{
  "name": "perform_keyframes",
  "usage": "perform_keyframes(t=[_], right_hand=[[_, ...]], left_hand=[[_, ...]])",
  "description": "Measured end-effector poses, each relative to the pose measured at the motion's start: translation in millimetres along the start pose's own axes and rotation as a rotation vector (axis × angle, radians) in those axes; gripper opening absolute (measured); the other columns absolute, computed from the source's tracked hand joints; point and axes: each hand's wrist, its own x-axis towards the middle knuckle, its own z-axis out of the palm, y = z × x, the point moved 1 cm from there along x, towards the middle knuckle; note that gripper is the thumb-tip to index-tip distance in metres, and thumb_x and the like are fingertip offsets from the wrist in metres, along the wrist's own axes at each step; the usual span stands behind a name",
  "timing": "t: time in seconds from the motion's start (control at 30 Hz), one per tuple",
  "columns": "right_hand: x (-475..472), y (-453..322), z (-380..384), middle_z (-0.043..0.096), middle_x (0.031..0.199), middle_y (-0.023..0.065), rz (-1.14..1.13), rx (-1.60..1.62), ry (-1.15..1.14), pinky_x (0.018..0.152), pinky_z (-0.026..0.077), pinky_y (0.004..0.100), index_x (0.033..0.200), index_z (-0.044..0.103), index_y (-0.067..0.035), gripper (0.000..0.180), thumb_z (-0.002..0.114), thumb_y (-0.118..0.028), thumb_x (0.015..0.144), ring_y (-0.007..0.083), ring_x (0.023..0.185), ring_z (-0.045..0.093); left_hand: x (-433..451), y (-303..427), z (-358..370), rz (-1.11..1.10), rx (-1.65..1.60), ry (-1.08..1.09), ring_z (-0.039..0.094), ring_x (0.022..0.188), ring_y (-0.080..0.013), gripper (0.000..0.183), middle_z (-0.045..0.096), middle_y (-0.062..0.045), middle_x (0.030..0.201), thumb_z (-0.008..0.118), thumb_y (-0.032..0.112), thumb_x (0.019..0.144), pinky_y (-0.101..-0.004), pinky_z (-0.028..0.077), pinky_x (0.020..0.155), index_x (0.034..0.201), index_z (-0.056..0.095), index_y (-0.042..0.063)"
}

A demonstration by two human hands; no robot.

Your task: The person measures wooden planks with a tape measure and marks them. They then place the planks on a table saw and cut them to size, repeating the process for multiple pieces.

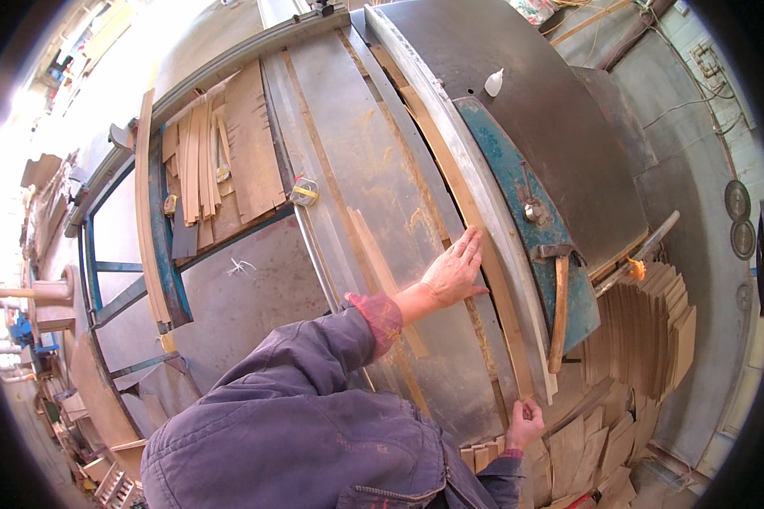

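A long wooden strip point(504, 305) lies along the metal fence point(493, 197) of a sliding table saw. My left hand point(453, 270) rests flat with its fingertips on the strip's left edge and its thumb spread towards me. At the strip's near end, my right hand point(524, 425) is closed around the wood with bent fingers. Left of the strip is the metal saw table point(382, 159), dusted with sawdust. A thinner wooden strip point(382, 273) lies on it, partly hidden under my left forearm.
Right of the fence, a hammer point(559, 312) lies on a blue metal plate point(503, 153), with a white bottle point(494, 83) beyond. A tape measure point(304, 191) sits on the table's left part. Cut strips point(197, 165) lie on a board at left. Stacked thin boards point(636, 324) stand at right.
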Motion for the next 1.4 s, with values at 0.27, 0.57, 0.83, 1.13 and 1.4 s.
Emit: perform_keyframes(t=[0.27,0.57,0.83,1.13,1.4], right_hand=[[-1,-19,8,0.072,0.091,0.0037,0.032,0.039,-0.017,0.077,0.054,0.0248,0.111,0.072,0.004,0.031,0.085,-0.007,0.085,0.0113,0.082,0.066],[3,-35,21,0.072,0.090,0.0045,-0.005,0.093,-0.082,0.076,0.054,0.0267,0.113,0.074,0.003,0.035,0.085,-0.008,0.082,0.0122,0.081,0.066],[9,-47,40,0.070,0.089,0.0021,-0.087,0.102,-0.118,0.071,0.052,0.0234,0.117,0.071,0.005,0.035,0.081,-0.002,0.085,0.0090,0.078,0.063],[14,-64,62,0.070,0.093,0.0033,-0.134,0.164,-0.167,0.074,0.054,0.0245,0.122,0.069,0.005,0.039,0.081,-0.001,0.085,0.0096,0.081,0.064],[18,-85,83,0.069,0.093,0.0019,-0.193,0.176,-0.185,0.074,0.053,0.0230,0.124,0.068,0.006,0.040,0.080,0.000,0.086,0.0081,0.081,0.063]], left_hand=[[12,-15,-3,0.012,0.093,-0.006,0.033,0.152,-0.0420,0.091,0.044,-0.030,0.156,0.061,0.063,0.092,-0.0488,0.023,0.128,0.137,0.054,-0.015],[23,-38,-9,0.023,0.078,0.046,0.040,0.147,-0.0417,0.086,0.049,-0.030,0.151,0.068,0.059,0.089,-0.0487,0.028,0.126,0.132,0.058,-0.015],[32,-63,-13,0.004,0.118,0.035,0.038,0.150,-0.0398,0.085,0.048,-0.028,0.154,0.064,0.060,0.091,-0.0467,0.026,0.127,0.135,0.058,-0.012],[44,-90,-23,-0.004,0.110,0.067,0.040,0.148,-0.0400,0.084,0.048,-0.028,0.154,0.070,0.058,0.088,-0.0460,0.028,0.126,0.133,0.060,-0.012],[56,-112,-38,-0.029,0.092,0.056,0.044,0.145,-0.0406,0.086,0.050,-0.028,0.151,0.073,0.056,0.086,-0.0459,0.031,0.125,0.135,0.057,-0.013]])
